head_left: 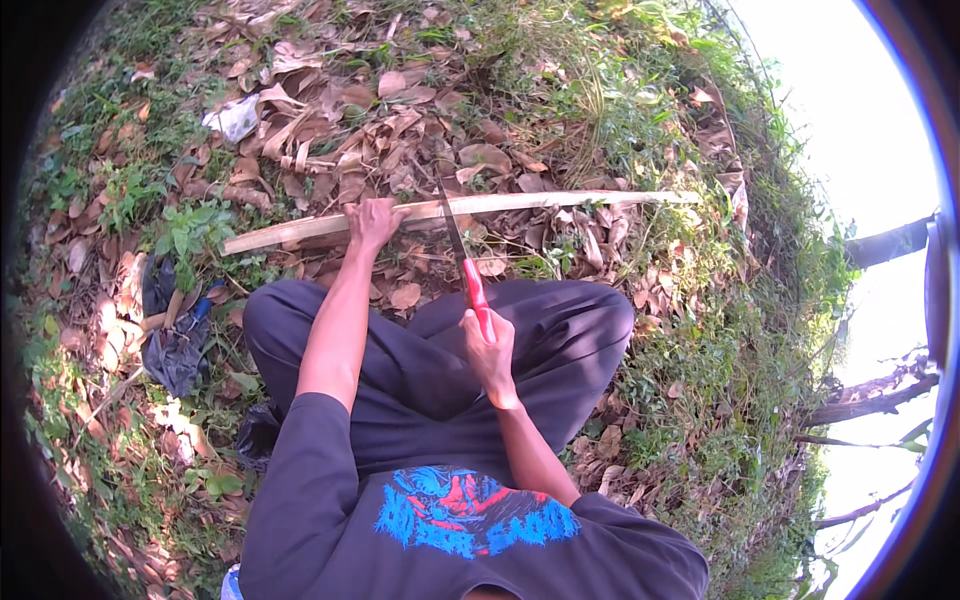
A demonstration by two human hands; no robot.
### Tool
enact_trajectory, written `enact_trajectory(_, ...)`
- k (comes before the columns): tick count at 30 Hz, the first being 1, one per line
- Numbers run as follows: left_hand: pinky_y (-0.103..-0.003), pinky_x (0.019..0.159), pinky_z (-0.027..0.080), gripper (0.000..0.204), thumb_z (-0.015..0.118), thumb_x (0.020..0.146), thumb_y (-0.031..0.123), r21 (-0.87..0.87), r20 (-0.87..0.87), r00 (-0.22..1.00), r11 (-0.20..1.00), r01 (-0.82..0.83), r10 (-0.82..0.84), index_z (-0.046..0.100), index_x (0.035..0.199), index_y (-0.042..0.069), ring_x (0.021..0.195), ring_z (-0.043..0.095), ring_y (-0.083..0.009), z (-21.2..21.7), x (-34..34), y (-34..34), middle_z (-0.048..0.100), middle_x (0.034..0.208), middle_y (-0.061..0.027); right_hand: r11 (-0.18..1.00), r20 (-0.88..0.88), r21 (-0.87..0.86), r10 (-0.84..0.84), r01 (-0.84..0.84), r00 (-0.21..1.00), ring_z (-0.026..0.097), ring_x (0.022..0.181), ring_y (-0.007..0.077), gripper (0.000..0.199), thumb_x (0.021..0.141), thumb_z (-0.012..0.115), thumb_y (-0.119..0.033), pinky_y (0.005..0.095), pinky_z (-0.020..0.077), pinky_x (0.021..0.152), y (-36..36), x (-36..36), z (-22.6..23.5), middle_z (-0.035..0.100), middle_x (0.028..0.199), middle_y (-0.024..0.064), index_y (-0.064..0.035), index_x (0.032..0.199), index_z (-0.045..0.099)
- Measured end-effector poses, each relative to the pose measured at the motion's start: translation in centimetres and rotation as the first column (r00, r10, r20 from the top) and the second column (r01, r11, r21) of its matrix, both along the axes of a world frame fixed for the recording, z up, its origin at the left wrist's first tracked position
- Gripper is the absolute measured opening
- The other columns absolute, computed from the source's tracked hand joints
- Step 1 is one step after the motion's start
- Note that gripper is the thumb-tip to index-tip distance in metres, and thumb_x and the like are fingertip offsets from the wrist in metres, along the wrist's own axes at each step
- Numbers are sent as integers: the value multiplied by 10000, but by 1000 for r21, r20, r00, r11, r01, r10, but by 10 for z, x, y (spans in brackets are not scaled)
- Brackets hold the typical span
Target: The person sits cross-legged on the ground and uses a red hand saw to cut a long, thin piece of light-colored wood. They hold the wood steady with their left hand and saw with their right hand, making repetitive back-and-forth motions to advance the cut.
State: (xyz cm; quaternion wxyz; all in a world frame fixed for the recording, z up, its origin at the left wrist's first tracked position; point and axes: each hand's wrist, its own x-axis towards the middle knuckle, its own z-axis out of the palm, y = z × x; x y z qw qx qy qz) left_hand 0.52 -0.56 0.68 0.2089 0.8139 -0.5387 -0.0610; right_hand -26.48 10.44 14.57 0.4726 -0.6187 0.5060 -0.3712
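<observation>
A long, pale wooden strip (pixel 560 200) lies crosswise in front of my crossed legs, over dry leaves. My left hand (pixel 373 222) grips it left of its middle, fingers wrapped over the far edge. In my right hand (pixel 489 352) is the red handle of a handsaw (pixel 454 232). Its dark, narrow blade points away from me and crosses the strip just right of my left hand. Whether the teeth have cut into the wood is too small to tell.
To the left, a black plastic bag (pixel 178 350) holds tools with wooden and blue handles. A whitish scrap (pixel 233 119) lies among leaves at the far left. Grass and brown leaves cover the ground around me. Branches (pixel 870 402) stand at the right edge.
</observation>
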Motion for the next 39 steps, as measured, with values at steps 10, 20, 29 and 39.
enact_trajectory(10, -499, 777, 390, 400, 649, 844, 557, -18, -36, 999, 1000, -6, 5, 721, 820, 164, 774, 698, -283, -3, -5, -1, 715, 766, -84, 993, -108, -116, -38, 26, 993, 435, 485, 118, 271, 916, 623, -133, 349, 366, 473, -63, 51, -34, 471, 530, 78, 27, 708, 555)
enact_trajectory(20, -484, 828, 378, 403, 643, 863, 541, -81, -63, 998, 997, 10, -15, 736, 859, 148, 791, 693, -298, -10, 8, -10, 726, 809, -106, 998, -46, 55, 11, -9, 999, 496, 511, 118, 241, 929, 600, -105, 291, 413, 518, -8, 0, -18, 559, 564, 61, 25, 726, 605)
enact_trajectory(29, -505, 920, 352, 422, 623, 878, 551, 25, -127, 990, 998, 65, -61, 746, 922, 150, 859, 694, -298, -6, -6, -13, 731, 846, -117, 960, -220, -278, -42, -22, 975, 520, 483, 177, 270, 920, 603, -147, 363, 405, 506, -67, 26, -56, 560, 553, 108, 31, 717, 590)
enact_trajectory(39, -505, 873, 372, 410, 640, 876, 525, 1, -108, 994, 1000, 16, -16, 723, 843, 125, 791, 694, -304, -1, -2, -2, 717, 772, -117, 1000, -52, 13, 6, -5, 999, 451, 477, 108, 290, 926, 598, -128, 321, 365, 478, -57, 22, -36, 513, 524, 44, 28, 683, 568)
